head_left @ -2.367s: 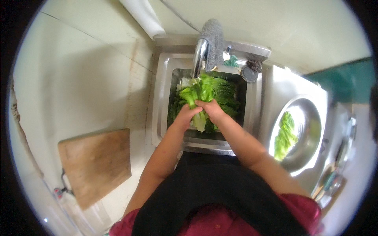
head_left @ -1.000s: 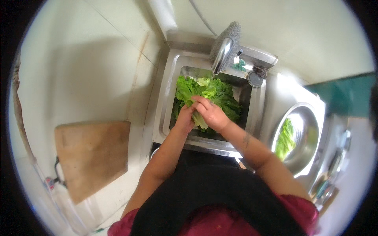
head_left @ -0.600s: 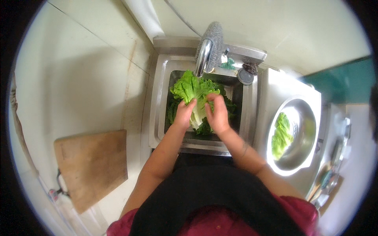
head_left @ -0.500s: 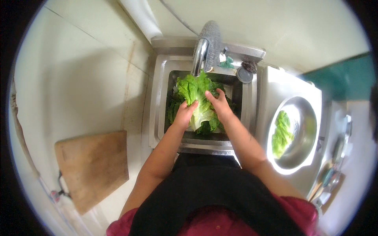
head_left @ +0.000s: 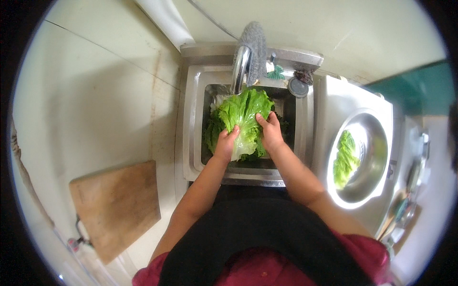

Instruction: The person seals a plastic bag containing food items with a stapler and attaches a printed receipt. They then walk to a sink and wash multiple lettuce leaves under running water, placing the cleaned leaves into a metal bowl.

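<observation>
Both my hands hold a broad green lettuce leaf (head_left: 245, 117) spread out beneath the faucet (head_left: 240, 71). My left hand (head_left: 226, 143) grips its left side near the pale stem, thumb on top and fingers hidden under it. My right hand (head_left: 271, 132) pinches the right edge, with the thumb on the upper face. More dark green leaves (head_left: 213, 131) lie below in the basin of the steel sink (head_left: 193, 119), partly covered by the held leaf. Whether water is running, I cannot tell.
To the right, a shiny metal bowl (head_left: 377, 176) with a lettuce leaf (head_left: 346, 159) in it rests on a white surface (head_left: 334, 102). A wooden cutting board (head_left: 117, 207) is at the lower left. A round dark lid (head_left: 298, 87) sits at the sink's back right corner.
The lettuce leaf has been opened out wider and now faces up more fully. My right hand has shifted slightly right with its edge.
</observation>
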Demonstrator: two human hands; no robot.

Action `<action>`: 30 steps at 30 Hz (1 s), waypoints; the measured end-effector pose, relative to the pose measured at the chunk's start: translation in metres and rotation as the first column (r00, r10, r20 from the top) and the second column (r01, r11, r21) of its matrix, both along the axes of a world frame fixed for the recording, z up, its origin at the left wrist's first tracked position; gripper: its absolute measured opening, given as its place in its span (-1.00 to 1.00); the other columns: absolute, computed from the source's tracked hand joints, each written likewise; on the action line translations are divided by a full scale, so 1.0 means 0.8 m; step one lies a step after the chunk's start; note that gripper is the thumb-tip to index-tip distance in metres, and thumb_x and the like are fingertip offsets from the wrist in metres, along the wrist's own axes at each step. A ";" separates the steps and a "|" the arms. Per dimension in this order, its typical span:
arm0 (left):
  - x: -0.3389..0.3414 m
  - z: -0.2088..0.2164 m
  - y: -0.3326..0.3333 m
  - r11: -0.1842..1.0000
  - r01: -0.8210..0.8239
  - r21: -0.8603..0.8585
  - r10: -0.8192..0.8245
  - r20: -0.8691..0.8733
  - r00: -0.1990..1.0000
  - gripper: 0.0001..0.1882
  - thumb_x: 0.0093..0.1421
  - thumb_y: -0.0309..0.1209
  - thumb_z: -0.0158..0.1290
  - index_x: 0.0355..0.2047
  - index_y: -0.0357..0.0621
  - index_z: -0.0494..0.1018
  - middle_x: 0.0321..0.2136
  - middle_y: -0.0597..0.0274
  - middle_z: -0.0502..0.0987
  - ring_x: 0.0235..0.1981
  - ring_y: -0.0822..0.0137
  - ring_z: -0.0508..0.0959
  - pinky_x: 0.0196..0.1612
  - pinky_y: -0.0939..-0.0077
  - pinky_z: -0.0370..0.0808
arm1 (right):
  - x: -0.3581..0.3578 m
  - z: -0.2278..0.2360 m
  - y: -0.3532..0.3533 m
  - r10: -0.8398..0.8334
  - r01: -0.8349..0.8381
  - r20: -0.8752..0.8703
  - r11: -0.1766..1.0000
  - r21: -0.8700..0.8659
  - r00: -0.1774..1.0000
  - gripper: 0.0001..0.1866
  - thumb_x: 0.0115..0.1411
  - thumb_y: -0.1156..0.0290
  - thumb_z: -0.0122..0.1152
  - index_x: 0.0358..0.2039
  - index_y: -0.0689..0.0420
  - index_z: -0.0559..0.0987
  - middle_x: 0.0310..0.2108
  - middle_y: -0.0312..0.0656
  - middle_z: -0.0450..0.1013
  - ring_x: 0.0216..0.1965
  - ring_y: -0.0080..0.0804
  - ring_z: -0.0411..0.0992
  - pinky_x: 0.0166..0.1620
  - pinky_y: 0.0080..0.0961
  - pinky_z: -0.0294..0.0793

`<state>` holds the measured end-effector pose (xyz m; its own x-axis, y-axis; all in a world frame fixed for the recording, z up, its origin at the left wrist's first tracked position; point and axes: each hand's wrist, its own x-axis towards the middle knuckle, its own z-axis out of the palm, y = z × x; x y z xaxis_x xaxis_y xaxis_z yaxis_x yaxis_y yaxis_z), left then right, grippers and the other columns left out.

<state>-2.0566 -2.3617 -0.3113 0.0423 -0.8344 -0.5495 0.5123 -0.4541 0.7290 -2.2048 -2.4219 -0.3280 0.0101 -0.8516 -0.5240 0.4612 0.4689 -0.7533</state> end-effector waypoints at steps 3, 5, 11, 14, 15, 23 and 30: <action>0.013 -0.021 0.008 0.994 0.109 -0.030 -0.105 0.123 0.987 -0.66 0.28 -0.22 0.02 -0.06 -0.20 0.42 -0.27 0.22 0.54 -0.32 0.36 0.54 -0.20 0.46 0.47 | 0.005 0.021 -0.016 0.107 -0.121 -0.191 0.990 -0.067 0.976 -0.46 0.12 0.38 0.33 0.02 0.27 0.27 -0.13 -0.10 0.43 -0.11 -0.36 0.42 -0.05 -0.42 0.46; 0.020 -0.022 0.006 0.974 0.220 -0.044 -0.204 0.235 0.950 -0.66 0.28 -0.23 0.02 -0.06 -0.21 0.41 -0.26 0.22 0.54 -0.31 0.36 0.53 -0.20 0.45 0.47 | 0.011 0.033 -0.030 0.215 -0.266 -0.379 0.960 -0.087 0.900 -0.42 0.12 0.38 0.33 0.05 0.29 0.24 -0.09 -0.07 0.41 -0.09 -0.30 0.41 -0.03 -0.41 0.44; 0.016 0.001 0.004 0.997 -0.027 0.071 0.023 0.067 0.998 -0.61 0.28 -0.19 0.02 -0.03 -0.23 0.39 -0.21 0.16 0.51 -0.26 0.30 0.53 -0.18 0.38 0.48 | 0.022 0.002 -0.053 0.051 -0.011 -0.186 0.977 0.212 0.981 -0.43 0.21 0.19 0.19 0.14 0.21 0.29 0.06 -0.08 0.32 0.05 -0.23 0.34 0.01 -0.31 0.42; 0.022 0.012 0.003 0.969 -0.191 0.158 0.193 0.003 0.981 -0.61 0.28 -0.23 0.03 -0.01 -0.24 0.35 -0.20 0.16 0.50 -0.22 0.31 0.52 -0.19 0.37 0.49 | 0.009 -0.001 -0.055 0.128 -0.092 -0.135 0.966 0.242 0.983 -0.41 0.29 0.04 0.02 0.21 0.13 0.24 0.13 -0.11 0.29 0.13 -0.21 0.29 0.05 -0.25 0.38; 0.024 0.017 0.003 0.939 -0.270 0.212 0.279 -0.015 0.960 -0.61 0.24 -0.32 0.09 0.00 -0.26 0.34 -0.18 0.12 0.49 -0.19 0.24 0.52 -0.19 0.30 0.52 | 0.004 -0.005 -0.054 0.145 -0.108 -0.133 0.962 0.249 0.980 -0.41 0.29 0.03 0.02 0.20 0.13 0.25 0.13 -0.11 0.30 0.11 -0.20 0.31 0.04 -0.26 0.38; 0.059 -0.001 0.038 0.949 -0.061 0.310 0.005 0.180 0.984 -0.57 0.16 -0.55 0.10 0.05 -0.28 0.29 -0.12 0.07 0.48 -0.13 0.17 0.52 -0.11 0.27 0.50 | -0.028 -0.136 -0.047 0.308 -0.557 -0.925 0.819 0.140 0.221 -0.63 0.17 0.44 0.17 0.01 0.08 0.42 -0.01 -0.07 0.37 0.04 -0.07 0.33 0.08 -0.23 0.36; 0.059 -0.013 0.083 0.941 -0.058 0.334 0.021 0.114 0.993 -0.59 0.19 -0.59 0.03 0.06 -0.27 0.30 -0.10 0.09 0.48 -0.10 0.21 0.51 -0.05 0.33 0.46 | 0.041 -0.147 -0.095 0.268 -0.683 -0.945 0.656 0.320 -0.186 -0.48 0.16 0.25 0.18 0.12 0.06 0.33 0.11 -0.12 0.25 0.16 -0.12 0.20 0.20 -0.17 0.23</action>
<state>-2.0098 -2.2951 -0.3218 0.1459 -0.5978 -0.7883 0.4620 -0.6634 0.5886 -2.1724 -2.4981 -0.4456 0.2098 -0.9260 -0.3139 -0.9381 -0.1001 -0.3317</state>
